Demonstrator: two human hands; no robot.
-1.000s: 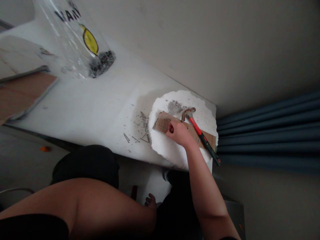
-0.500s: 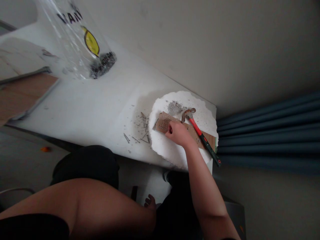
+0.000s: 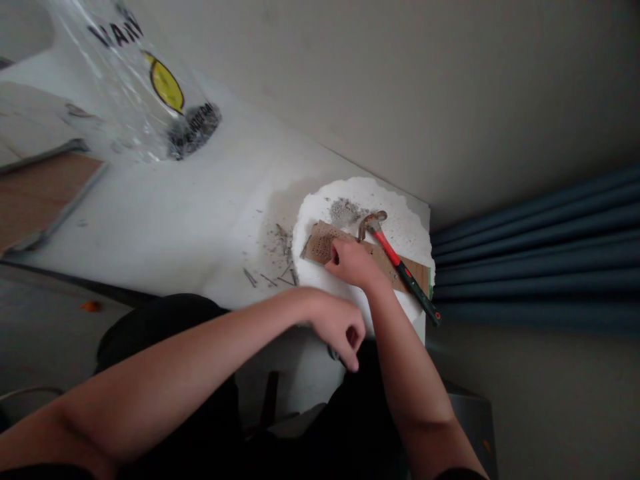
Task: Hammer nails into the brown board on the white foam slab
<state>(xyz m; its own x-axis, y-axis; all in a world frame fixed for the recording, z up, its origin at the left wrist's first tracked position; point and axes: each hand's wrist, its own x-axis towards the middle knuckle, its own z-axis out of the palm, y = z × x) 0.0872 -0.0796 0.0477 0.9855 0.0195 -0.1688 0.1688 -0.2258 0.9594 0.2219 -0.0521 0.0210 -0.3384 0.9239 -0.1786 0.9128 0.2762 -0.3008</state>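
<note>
Dim light; plain grey wall (image 3: 425,100) behind white table (image 3: 185,220); pleated blue curtain (image 3: 540,267) right; greyish floor (image 3: 45,333) below.

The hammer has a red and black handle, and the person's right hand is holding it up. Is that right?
Not quite: the right hand isn't holding the hammer. The head view shows the hammer lying across the wooden board, beside that hand. Its handle is red and black, as you said.
</note>
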